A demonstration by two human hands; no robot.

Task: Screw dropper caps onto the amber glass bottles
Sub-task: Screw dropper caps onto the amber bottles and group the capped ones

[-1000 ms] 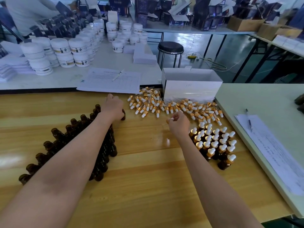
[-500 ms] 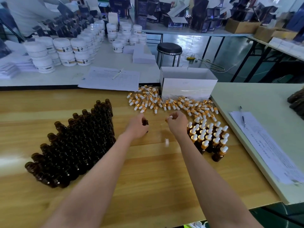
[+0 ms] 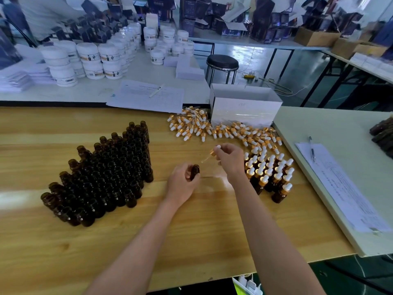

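Observation:
My left hand (image 3: pixel 181 180) grips one open amber bottle (image 3: pixel 194 171) above the wooden table, tilted toward the right. My right hand (image 3: pixel 230 159) pinches a dropper cap (image 3: pixel 213 152) with a white bulb and gold collar; its glass tube points down-left at the bottle's mouth, a short gap away. A block of several uncapped amber bottles (image 3: pixel 106 173) stands at the left. Several capped bottles (image 3: pixel 270 173) stand right of my right hand. Loose dropper caps (image 3: pixel 219 129) lie in a heap behind.
A white cardboard box (image 3: pixel 244 105) stands behind the heap of caps. Papers with pens lie on the right table (image 3: pixel 331 182) and on the far table (image 3: pixel 148 95). White jars (image 3: pixel 89 60) crowd the far table. A black stool (image 3: pixel 222 63) stands beyond.
My left hand took a bottle from the block and brought it to the centre. My right hand lifted a dropper cap and turned its tube toward the bottle. The camera view shifted.

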